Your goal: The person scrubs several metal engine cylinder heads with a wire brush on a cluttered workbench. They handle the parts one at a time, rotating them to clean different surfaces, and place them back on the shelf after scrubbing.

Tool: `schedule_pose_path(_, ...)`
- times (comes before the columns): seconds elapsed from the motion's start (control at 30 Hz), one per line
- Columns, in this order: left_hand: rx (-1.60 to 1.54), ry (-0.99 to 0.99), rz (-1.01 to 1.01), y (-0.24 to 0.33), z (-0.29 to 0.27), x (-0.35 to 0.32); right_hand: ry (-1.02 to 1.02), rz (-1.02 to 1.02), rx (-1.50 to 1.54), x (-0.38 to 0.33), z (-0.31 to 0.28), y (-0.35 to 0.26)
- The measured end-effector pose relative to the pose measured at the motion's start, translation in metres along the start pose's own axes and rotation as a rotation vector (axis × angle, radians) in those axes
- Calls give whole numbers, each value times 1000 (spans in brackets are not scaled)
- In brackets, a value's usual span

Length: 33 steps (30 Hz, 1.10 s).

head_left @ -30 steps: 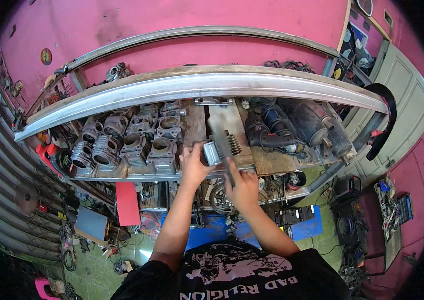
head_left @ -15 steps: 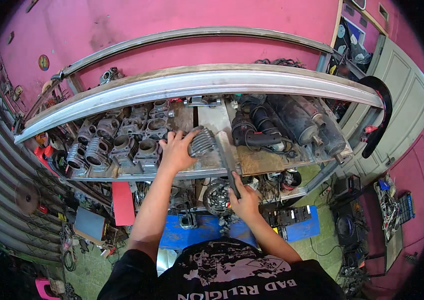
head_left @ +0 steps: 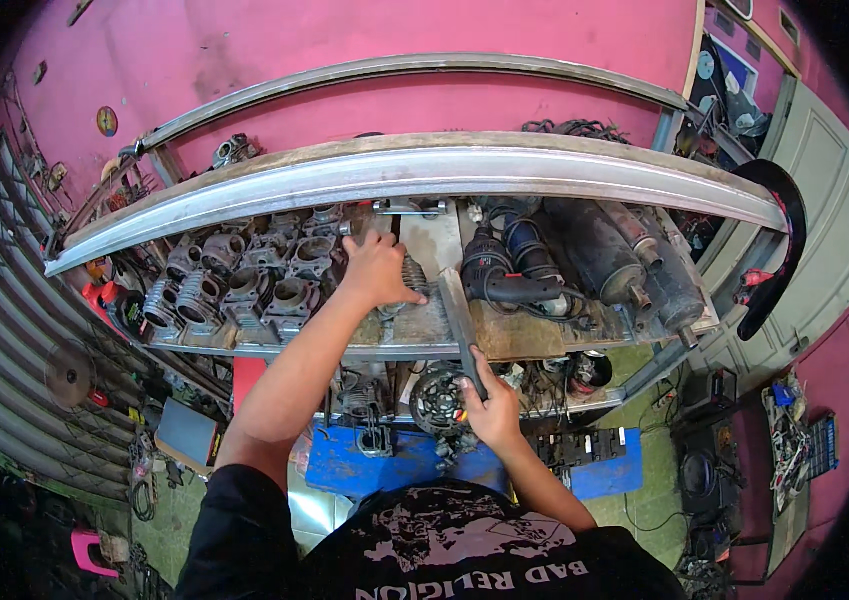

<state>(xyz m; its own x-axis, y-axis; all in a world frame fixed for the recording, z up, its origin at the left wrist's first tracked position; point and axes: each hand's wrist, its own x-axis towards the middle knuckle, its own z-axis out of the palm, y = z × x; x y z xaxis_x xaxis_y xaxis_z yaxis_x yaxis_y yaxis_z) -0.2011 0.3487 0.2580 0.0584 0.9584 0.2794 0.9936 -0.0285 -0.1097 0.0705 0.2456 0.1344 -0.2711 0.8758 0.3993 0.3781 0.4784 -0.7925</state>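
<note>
Cylinder [head_left: 413, 275], ribbed with grey fins, lies directly beneath your left grip [head_left: 374, 268], on the desk [head_left: 434, 326] or just above it; you cannot tell which from this angle. That grip is spread wide and holds it from above, your thumb reaching along the near right side and your fingers over the far left, so most of the body is hidden and mainly the right-hand fins show. Your right grip [head_left: 493, 404] is narrow, wrapped around the near end of a grey bar [head_left: 459, 312], which slants up and leftward over the desk's front edge, its far end to the right of the fins and apart from them. Castings [head_left: 244, 284] stand in rows to the left of your left grip. Power tools [head_left: 489, 265] and mufflers [head_left: 592, 260] lie to the right of the bar.
</note>
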Motion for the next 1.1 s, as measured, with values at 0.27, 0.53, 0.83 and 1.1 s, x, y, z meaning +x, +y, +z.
schedule_pose_path(0.27, -108, 71, 117, -24, -23, -1, 128, -42, 56, 6, 1, -3)
schedule_pose_path(0.53, -342, 336, 71, -57, -2, -65, 93, -96, -86, 3, 22, -35)
schedule_pose_path(0.83, -425, 412, -56, -66, 25, -120, 44, -249, -305, -3, 61, -59)
schedule_pose_path(1.1, -458, 362, -64, -75, 33, -119, 20, -428, -508, 11, 88, -85)
